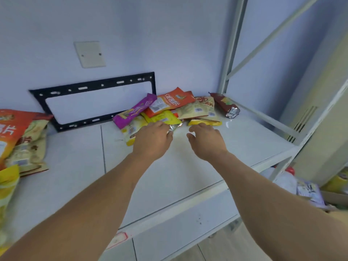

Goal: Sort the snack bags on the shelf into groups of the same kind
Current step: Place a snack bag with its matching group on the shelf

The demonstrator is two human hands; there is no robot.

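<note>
A mixed pile of snack bags lies at the back of the white shelf (75, 166): a purple bag (134, 111), an orange bag (169, 102), a beige bag (199, 108), yellow bags (162, 117) and a dark red bag (224, 104). My left hand (152, 138) rests palm down on a yellow bag (131, 132) at the pile's front edge, fingers spread. My right hand (206, 140) hovers open just in front of another yellow bag (205, 122), holding nothing. At the far left sit an orange bag (11, 130), a beige bag (32, 147) and a yellow bag (7, 183).
A black metal bracket (94, 85) leans on the wall behind the shelf. The shelf's grey upright and brace (231, 53) stand at the right. Below the shelf's right end, more packages (308, 191) lie on a lower level.
</note>
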